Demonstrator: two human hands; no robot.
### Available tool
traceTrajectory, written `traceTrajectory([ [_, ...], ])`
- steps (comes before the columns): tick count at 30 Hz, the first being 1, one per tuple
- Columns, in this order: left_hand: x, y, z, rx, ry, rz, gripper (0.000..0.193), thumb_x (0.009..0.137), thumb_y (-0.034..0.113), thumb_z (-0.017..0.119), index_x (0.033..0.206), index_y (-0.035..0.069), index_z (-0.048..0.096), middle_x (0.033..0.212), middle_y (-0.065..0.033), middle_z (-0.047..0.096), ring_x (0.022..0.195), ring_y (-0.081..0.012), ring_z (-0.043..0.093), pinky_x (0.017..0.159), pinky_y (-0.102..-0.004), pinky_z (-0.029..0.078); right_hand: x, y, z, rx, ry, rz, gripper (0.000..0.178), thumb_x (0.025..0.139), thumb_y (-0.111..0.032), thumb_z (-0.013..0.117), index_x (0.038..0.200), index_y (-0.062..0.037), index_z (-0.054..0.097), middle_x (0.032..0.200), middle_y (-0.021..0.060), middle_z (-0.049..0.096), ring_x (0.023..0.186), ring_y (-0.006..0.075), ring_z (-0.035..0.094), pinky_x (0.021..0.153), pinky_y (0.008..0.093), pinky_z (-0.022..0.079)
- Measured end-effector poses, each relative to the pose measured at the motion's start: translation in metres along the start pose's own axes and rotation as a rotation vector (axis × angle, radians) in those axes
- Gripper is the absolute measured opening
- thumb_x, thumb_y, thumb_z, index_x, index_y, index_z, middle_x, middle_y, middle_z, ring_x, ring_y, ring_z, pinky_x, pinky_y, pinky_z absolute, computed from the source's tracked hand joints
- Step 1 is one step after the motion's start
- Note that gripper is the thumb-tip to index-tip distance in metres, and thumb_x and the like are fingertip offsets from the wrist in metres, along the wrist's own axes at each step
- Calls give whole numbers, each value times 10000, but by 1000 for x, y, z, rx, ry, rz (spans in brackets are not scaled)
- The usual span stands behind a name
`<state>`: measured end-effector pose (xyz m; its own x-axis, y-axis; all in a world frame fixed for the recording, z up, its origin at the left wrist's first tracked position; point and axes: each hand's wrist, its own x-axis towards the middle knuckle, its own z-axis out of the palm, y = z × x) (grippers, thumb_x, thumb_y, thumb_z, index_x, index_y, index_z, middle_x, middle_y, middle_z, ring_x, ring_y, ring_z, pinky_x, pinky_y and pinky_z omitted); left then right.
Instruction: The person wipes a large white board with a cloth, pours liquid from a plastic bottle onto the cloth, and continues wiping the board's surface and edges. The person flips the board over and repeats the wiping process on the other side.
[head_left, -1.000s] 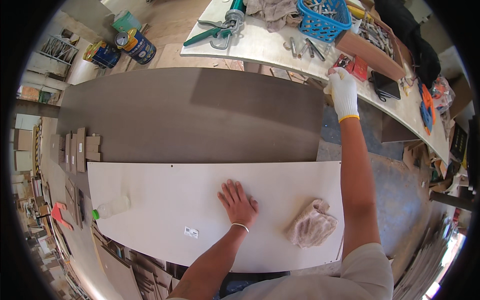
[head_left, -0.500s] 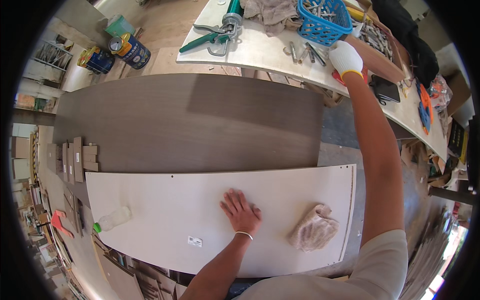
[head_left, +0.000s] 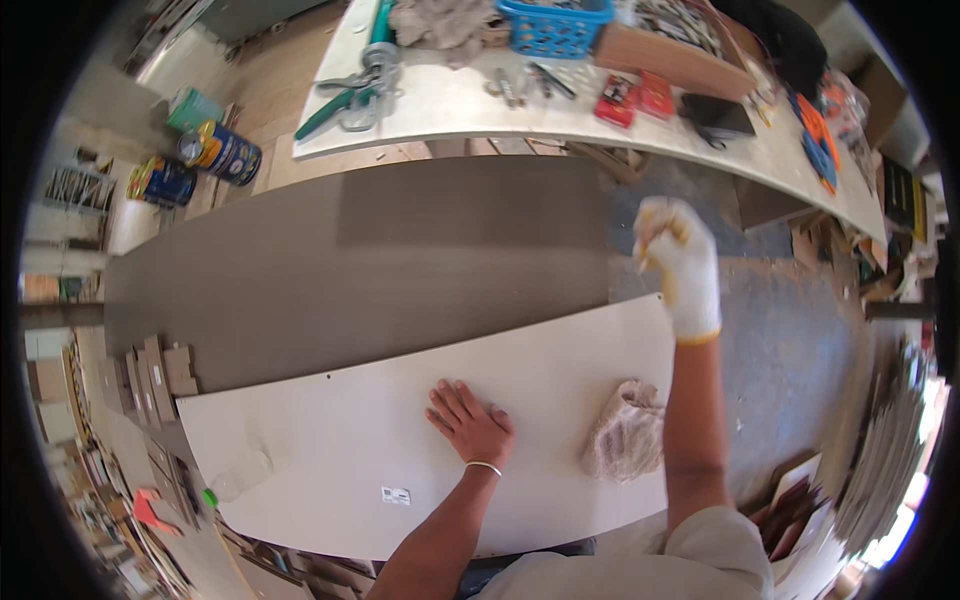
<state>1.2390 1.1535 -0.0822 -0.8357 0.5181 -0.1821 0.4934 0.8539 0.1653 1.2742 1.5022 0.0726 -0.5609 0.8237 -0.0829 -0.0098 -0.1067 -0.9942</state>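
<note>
A white panel lies in front of me, over part of a large grey-brown board. Bare, with fingers spread, my left hand rests flat on the panel's middle. My right hand, in a white knit glove with a yellow cuff, hangs above the panel's far right corner. Its fingers are curled together and slightly blurred; what they hold, if anything, is too small to name. A crumpled pinkish cloth lies on the panel's right part. Toward the left end lies a clear plastic bottle with a green cap.
The far worktable carries a green caulking gun, a blue basket, two red boxes, a black flat object and a wooden tray of metal parts. Paint cans stand at the far left. Brown strips sit beside the panel.
My right hand has come back from the worktable toward the panel's far right corner, fingers now curled. The red boxes it covered are in view. My left hand stays flat on the panel.
</note>
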Motion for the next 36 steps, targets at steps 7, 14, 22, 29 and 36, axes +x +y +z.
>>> traceTrajectory([
  [7,-5,-13,36,177,192,67,694,984,301,406,1572,-36,258,1677,-276,175,1556,-474,139,1229,-637,129,-344,93,-64,383,572,531,175,878,83,576,1003,-19,643,942,56,677,790,117,623,680,268,541],
  [14,7,-32,49,298,226,25,626,1028,331,322,1587,49,307,1670,-155,281,1553,-341,243,1223,-554,227,-504,112,-156,400,1181,356,325,864,114,549,1155,18,659,972,84,699,818,139,651,715,276,548],
  [22,47,-71,47,287,323,77,597,1050,415,333,1561,111,384,1623,-106,381,1477,-322,375,1154,-530,357,-495,173,-252,489,1184,218,229,981,-90,643,1183,11,678,1068,100,724,867,159,666,752,273,536],
  [29,38,-64,34,175,295,94,636,1036,453,352,1541,73,420,1584,-161,422,1432,-387,407,1136,-565,363,-479,187,-269,335,1019,292,246,1008,-202,668,1107,22,693,1048,109,746,849,114,640,746,249,511],
  [36,25,-46,29,45,269,96,675,1021,441,371,1531,0,415,1572,-226,415,1421,-421,414,1147,-549,363,-474,192,-277,240,963,284,268,1029,-230,656,1095,29,669,1074,128,753,778,109,645,693,237,512],
])
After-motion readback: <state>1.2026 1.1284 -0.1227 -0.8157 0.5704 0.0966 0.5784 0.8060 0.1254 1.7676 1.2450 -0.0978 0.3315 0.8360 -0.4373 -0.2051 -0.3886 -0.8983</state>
